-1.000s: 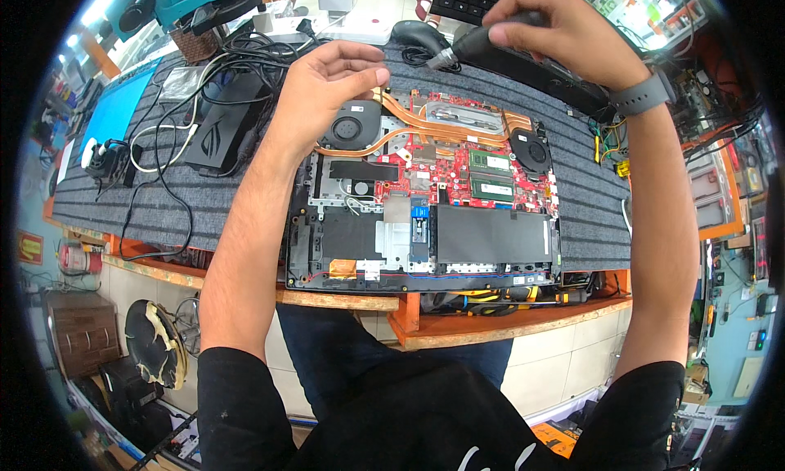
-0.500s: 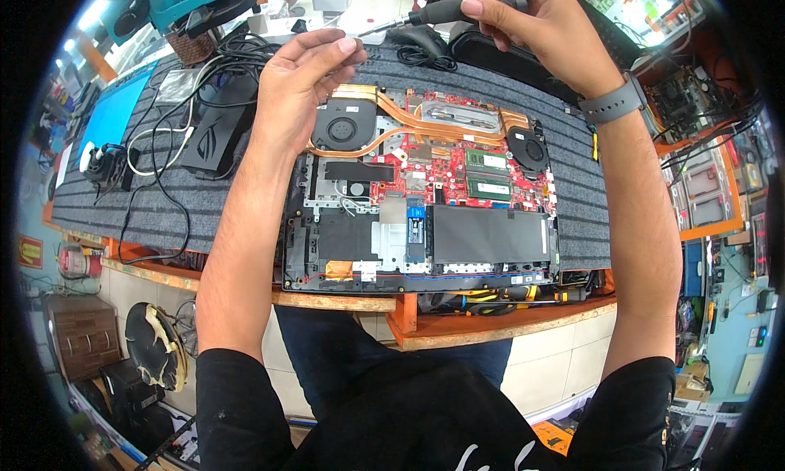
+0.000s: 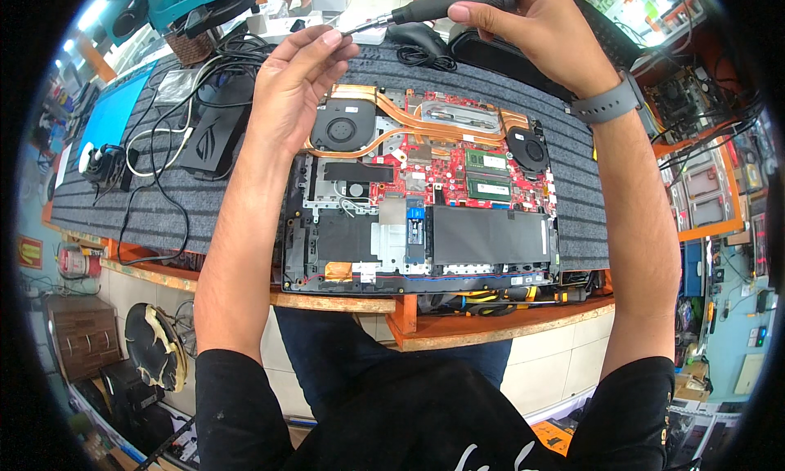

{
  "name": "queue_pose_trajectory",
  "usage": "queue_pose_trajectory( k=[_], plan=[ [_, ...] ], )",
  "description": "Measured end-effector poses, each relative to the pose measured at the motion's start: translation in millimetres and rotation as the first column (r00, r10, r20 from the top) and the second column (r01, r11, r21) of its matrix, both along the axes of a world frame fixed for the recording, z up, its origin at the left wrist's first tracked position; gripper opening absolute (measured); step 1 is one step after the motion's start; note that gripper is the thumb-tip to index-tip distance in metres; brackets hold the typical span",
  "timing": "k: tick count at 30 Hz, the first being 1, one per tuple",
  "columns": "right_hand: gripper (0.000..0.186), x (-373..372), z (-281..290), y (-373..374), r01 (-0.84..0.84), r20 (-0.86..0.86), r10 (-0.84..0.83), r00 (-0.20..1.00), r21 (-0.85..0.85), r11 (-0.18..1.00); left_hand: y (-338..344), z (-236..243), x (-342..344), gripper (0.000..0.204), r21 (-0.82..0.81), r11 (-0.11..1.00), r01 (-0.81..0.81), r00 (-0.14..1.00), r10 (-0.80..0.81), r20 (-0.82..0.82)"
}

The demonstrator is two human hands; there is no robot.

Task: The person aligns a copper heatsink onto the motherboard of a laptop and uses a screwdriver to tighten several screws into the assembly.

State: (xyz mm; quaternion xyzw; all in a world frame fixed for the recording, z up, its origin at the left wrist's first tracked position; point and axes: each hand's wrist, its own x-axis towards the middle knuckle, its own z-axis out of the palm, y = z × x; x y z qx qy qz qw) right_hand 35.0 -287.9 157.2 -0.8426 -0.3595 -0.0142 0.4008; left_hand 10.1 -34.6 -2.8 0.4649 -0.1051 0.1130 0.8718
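A dark-handled screwdriver (image 3: pixel 441 9) lies nearly level in my right hand (image 3: pixel 540 21), its slim metal shaft pointing left. My left hand (image 3: pixel 298 66) is pinched, thumb against fingers, and the screwdriver's tip meets those fingertips. Anything small between them is too hidden to make out. Below both hands lies an opened laptop (image 3: pixel 360 242), its red circuit board (image 3: pixel 446 172) exposed. Copper heat pipes (image 3: pixel 401 115) run between a left fan (image 3: pixel 342 127) and a right fan (image 3: pixel 527 148). Two green memory modules (image 3: pixel 488 189) and a black battery (image 3: pixel 482 234) sit nearer me.
A grey striped mat (image 3: pixel 237 213) covers the bench. To the left are a black power adapter (image 3: pixel 214 140), tangled cables and a blue sheet (image 3: pixel 118 111). Beyond the laptop lies a black mouse (image 3: pixel 417 39). Tools fill the shelf (image 3: pixel 499 332) under the bench edge.
My right hand has shifted left with the screwdriver, so its tip now reaches my left fingertips. My left hand has moved slightly left. The laptop has stayed put.
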Motion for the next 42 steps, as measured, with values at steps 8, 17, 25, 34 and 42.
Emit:
queue_pose_trajectory(
  k=[8,17,25,34,42],
  plan=[
    [0.025,-7.3,2.8,1.6,-0.016,-0.037,0.018,0.999,0.058,0.998,-5.3,1.1,-1.3,0.028,0.020,0.999,-0.038,0.999,0.038,0.031],
    [0.028,16.2,-3.2,-59.3,-0.025,-0.023,0.021,1.000,-0.217,0.976,-19.1,13.6,-10.3,0.052,0.211,0.976,-0.061,0.990,0.033,0.134],
    [0.024,25.7,-8.9,-97.7,0.049,0.101,0.023,0.995,-0.650,0.758,-13.3,14.2,-10.6,0.054,0.216,0.970,-0.111,0.990,0.089,0.106],
    [0.022,28.8,-25.0,-94.6,0.081,0.152,0.031,0.988,-0.676,0.733,-12.0,13.3,-10.2,0.056,0.231,0.966,-0.114,0.989,0.089,0.119],
    [0.022,33.8,-28.1,-93.7,0.069,0.201,0.094,0.975,-0.677,0.732,-12.6,13.4,-10.4,0.055,0.236,0.965,-0.111,0.990,0.086,0.110]
  ],
)
